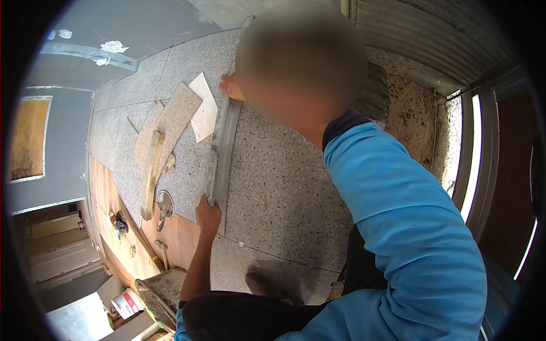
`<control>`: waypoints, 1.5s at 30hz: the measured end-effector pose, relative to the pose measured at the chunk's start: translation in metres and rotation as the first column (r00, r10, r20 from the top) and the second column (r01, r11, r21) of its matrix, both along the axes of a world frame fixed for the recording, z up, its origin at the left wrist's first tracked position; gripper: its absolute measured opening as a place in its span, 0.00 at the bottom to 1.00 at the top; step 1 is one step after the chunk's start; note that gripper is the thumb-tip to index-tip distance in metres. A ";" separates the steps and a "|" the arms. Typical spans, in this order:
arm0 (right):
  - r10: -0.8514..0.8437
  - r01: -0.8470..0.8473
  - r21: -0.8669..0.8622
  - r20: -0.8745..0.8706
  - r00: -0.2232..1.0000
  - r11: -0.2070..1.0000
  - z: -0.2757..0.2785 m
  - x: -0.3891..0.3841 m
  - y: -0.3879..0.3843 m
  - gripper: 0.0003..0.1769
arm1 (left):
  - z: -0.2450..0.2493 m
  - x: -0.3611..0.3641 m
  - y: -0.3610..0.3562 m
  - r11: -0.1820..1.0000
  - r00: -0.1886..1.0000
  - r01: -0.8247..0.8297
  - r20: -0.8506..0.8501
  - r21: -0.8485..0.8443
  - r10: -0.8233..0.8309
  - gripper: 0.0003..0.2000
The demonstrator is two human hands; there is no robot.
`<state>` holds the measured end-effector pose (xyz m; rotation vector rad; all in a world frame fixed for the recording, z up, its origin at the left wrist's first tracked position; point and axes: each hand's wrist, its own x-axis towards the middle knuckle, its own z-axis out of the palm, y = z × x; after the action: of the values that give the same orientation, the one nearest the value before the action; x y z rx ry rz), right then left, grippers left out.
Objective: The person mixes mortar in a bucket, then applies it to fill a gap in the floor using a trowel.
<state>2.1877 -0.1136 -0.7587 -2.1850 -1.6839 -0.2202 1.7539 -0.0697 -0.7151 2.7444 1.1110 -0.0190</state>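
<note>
A long grey metal straightedge [227, 142] lies across the speckled floor tiles [278, 193]. My left hand [209, 215] is closed on its near end, with the fingers curled over the edge. Farther up, my right hand [228, 86] grips the same bar near its far end. A blurred patch hides most of my right forearm and part of that hand. Beside the bar, on the left, lie a white tile piece [205, 111] and a speckled tile offcut [177, 116].
Left of the bar are a wooden batten [152, 176], a round tool with a dark handle [165, 204] and a hammer-like tool [162, 253]. A white and red bucket [127, 304] stands lower left. Bare rough ground [412, 108] borders the tiles at right.
</note>
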 end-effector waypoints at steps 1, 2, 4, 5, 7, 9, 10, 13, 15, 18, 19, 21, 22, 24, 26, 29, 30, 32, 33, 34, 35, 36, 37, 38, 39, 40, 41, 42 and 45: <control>-0.005 0.005 -0.010 0.001 1.000 1.000 0.000 -0.001 -0.001 0.13 | -0.001 -0.001 -0.001 1.000 1.000 0.003 -0.001 0.007 -0.003 0.20; -0.005 0.005 -0.021 -0.002 1.000 1.000 0.002 0.000 -0.002 0.13 | -0.001 0.000 -0.001 1.000 1.000 0.007 -0.001 0.014 -0.007 0.21; -0.001 0.001 -0.042 -0.009 1.000 0.999 0.003 0.000 -0.005 0.14 | -0.001 -0.001 -0.004 1.000 1.000 0.008 -0.001 0.011 -0.008 0.21; -0.003 0.002 -0.051 -0.007 1.000 0.999 0.004 -0.001 -0.007 0.14 | -0.001 -0.001 -0.004 1.000 1.000 0.010 -0.002 0.010 -0.010 0.21; -0.007 0.007 -0.069 -0.003 1.000 0.998 0.006 -0.001 -0.010 0.14 | -0.001 -0.001 -0.005 1.000 1.000 -0.013 -0.024 -0.001 0.013 0.22; -0.004 0.005 -0.056 0.021 1.000 0.998 0.000 0.002 -0.009 0.14 | -0.006 -0.003 -0.005 1.000 0.999 -0.018 -0.034 -0.018 0.017 0.23; -0.002 0.004 -0.049 0.032 1.000 0.999 -0.004 0.003 -0.008 0.14 | -0.009 -0.004 -0.005 1.000 0.999 -0.011 -0.032 -0.028 0.010 0.23; 0.008 -0.009 0.040 0.020 1.000 0.999 -0.010 0.004 -0.014 0.14 | -0.005 -0.003 -0.013 0.999 0.999 -0.020 -0.030 -0.029 0.019 0.23; 0.006 -0.006 0.006 0.043 0.999 1.000 -0.006 0.003 -0.021 0.13 | -0.004 -0.002 -0.017 1.000 0.999 -0.024 -0.037 -0.015 0.023 0.23; 0.022 -0.020 -0.046 0.048 0.999 0.999 0.001 0.003 -0.032 0.13 | 0.001 0.002 -0.025 1.000 0.999 -0.015 -0.046 -0.014 0.014 0.22; 0.030 -0.027 -0.064 0.044 0.999 0.998 0.004 0.003 -0.036 0.13 | 0.004 0.003 -0.029 0.999 0.999 -0.014 -0.045 -0.036 0.012 0.22; 0.049 -0.049 -0.002 0.069 0.996 0.999 -0.003 0.006 -0.038 0.13 | 0.005 0.003 -0.037 0.997 0.998 -0.025 -0.062 -0.070 0.021 0.22; 0.058 -0.061 0.029 0.082 0.995 0.998 -0.006 0.007 -0.039 0.13 | 0.005 0.004 -0.040 0.996 0.996 -0.036 -0.079 -0.082 0.030 0.22; 0.060 -0.060 -0.003 0.089 0.994 0.998 -0.002 0.006 -0.047 0.13 | 0.002 0.003 -0.044 0.996 0.997 -0.033 -0.079 -0.081 0.027 0.22; 0.068 -0.065 -0.031 0.089 0.994 0.997 0.002 0.004 -0.054 0.13 | 0.002 0.002 -0.049 0.999 0.999 -0.006 -0.045 -0.052 0.004 0.22; 0.079 -0.075 -0.062 0.069 0.995 0.995 0.007 0.005 -0.065 0.13 | 0.007 0.006 -0.059 0.998 0.997 -0.034 -0.069 -0.049 0.031 0.22; 0.081 -0.077 -0.066 0.053 0.995 0.995 0.008 0.005 -0.067 0.13 | 0.007 0.006 -0.059 0.997 0.997 -0.032 -0.074 -0.065 0.027 0.23; 0.084 -0.081 -0.055 0.056 0.995 0.995 0.005 0.006 -0.071 0.12 | 0.004 0.004 -0.060 0.995 0.996 -0.027 -0.082 -0.098 0.019 0.23; 0.085 -0.083 -0.039 0.073 0.994 0.996 0.001 0.007 -0.072 0.12 | 0.001 0.002 -0.062 0.996 0.997 -0.018 -0.080 -0.091 0.011 0.24; 0.086 -0.085 -0.023 0.090 0.992 0.996 -0.002 0.009 -0.073 0.12 | -0.001 0.001 -0.064 0.996 0.997 -0.010 -0.078 -0.083 0.003 0.24; 0.087 -0.087 -0.007 0.088 0.992 0.996 -0.004 0.009 -0.075 0.12 | 0.000 0.001 -0.067 0.997 0.997 -0.001 -0.077 -0.076 -0.005 0.24; 0.087 -0.088 0.008 0.085 0.993 0.996 -0.005 0.009 -0.078 0.11 | 0.000 0.002 -0.071 0.996 0.997 -0.007 -0.071 -0.092 0.000 0.24; 0.089 -0.091 0.024 0.084 0.993 0.996 -0.007 0.010 -0.081 0.11 | 0.001 0.003 -0.074 0.994 0.998 -0.013 -0.065 -0.107 0.006 0.24; 0.092 -0.091 -0.015 0.073 0.993 0.996 -0.002 0.008 -0.085 0.12 | 0.004 0.004 -0.078 0.992 0.998 -0.019 -0.060 -0.122 0.012 0.24; 0.094 -0.091 -0.054 0.062 0.994 0.994 0.003 0.007 -0.090 0.12 | 0.006 0.005 -0.083 0.993 0.998 -0.019 -0.055 -0.113 0.013 0.24; 0.096 -0.091 -0.095 0.052 0.994 0.991 0.008 0.007 -0.095 0.12 | 0.007 0.006 -0.088 0.994 0.999 -0.019 -0.049 -0.106 0.013 0.24; 0.095 -0.090 -0.097 0.052 0.994 0.991 0.008 0.008 -0.099 0.12 | 0.007 0.006 -0.093 0.995 0.999 -0.017 -0.043 -0.100 0.013 0.24; 0.095 -0.090 -0.098 0.052 0.994 0.991 0.008 0.008 -0.102 0.12 | 0.005 0.005 -0.095 0.994 1.000 -0.013 -0.029 -0.112 0.010 0.23; 0.099 -0.095 -0.070 0.056 0.994 0.993 0.005 0.008 -0.110 0.11 | 0.003 0.004 -0.101 0.992 1.000 0.000 -0.012 -0.123 -0.001 0.23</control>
<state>2.1961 -0.2235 -0.7538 -2.1569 -1.8504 -0.2066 1.7580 -0.1708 -0.7125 2.6394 1.0744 -0.1000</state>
